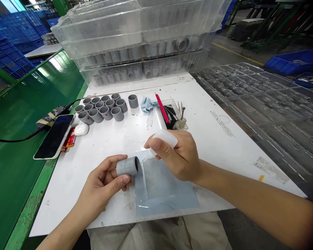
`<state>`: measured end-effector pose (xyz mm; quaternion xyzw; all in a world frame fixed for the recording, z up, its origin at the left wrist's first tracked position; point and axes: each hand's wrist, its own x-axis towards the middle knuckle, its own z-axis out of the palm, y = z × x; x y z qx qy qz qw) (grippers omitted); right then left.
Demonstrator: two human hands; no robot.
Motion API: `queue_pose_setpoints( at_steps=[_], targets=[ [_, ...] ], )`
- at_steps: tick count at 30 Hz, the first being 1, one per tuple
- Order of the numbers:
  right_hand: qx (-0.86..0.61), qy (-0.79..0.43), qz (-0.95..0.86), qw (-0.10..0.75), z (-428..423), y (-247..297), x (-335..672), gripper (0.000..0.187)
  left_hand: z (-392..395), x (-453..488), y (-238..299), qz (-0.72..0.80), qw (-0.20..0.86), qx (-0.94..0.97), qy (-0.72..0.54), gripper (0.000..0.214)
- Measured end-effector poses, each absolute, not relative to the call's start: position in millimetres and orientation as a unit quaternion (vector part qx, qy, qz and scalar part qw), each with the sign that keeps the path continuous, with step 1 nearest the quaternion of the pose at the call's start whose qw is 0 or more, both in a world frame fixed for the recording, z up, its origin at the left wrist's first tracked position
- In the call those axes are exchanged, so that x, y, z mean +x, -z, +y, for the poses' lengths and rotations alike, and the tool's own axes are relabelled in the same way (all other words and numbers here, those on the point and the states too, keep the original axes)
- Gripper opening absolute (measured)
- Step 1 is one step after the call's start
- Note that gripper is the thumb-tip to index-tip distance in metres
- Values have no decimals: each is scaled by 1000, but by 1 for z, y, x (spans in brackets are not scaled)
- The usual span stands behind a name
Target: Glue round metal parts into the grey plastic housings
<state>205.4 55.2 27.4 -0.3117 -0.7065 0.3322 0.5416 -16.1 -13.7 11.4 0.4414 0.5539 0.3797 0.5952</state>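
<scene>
My left hand (109, 177) grips a short grey cylindrical tube (126, 166) on its side, its dark open end facing right. In my right hand (181, 152) is a small white squeeze bottle (167, 138), tilted, its lower left end close to the tube's open end. Whether the tip touches the tube I cannot tell. Beneath both hands lies a pale blue sheet (169, 198) under clear plastic. Several similar grey tubes (117, 114) stand upright in a cluster at the back left, with one tube (133, 101) a little apart.
Behind the white tabletop (214, 152) rise stacked clear plastic trays (109, 74) of grey tubes. A red pen-like tool (162, 108), a small glass jar (181, 124) and a crumpled blue cloth (147, 105) lie mid-table. On the left are a phone (54, 137) and a white case (81, 130).
</scene>
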Motion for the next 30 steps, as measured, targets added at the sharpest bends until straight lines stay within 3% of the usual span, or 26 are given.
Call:
queue_pose_setpoints(
  at_steps=[30],
  targets=[
    [-295, -312, -699, 572, 55, -28, 206, 54, -12, -17, -13, 539, 609, 459, -358, 53]
  ],
)
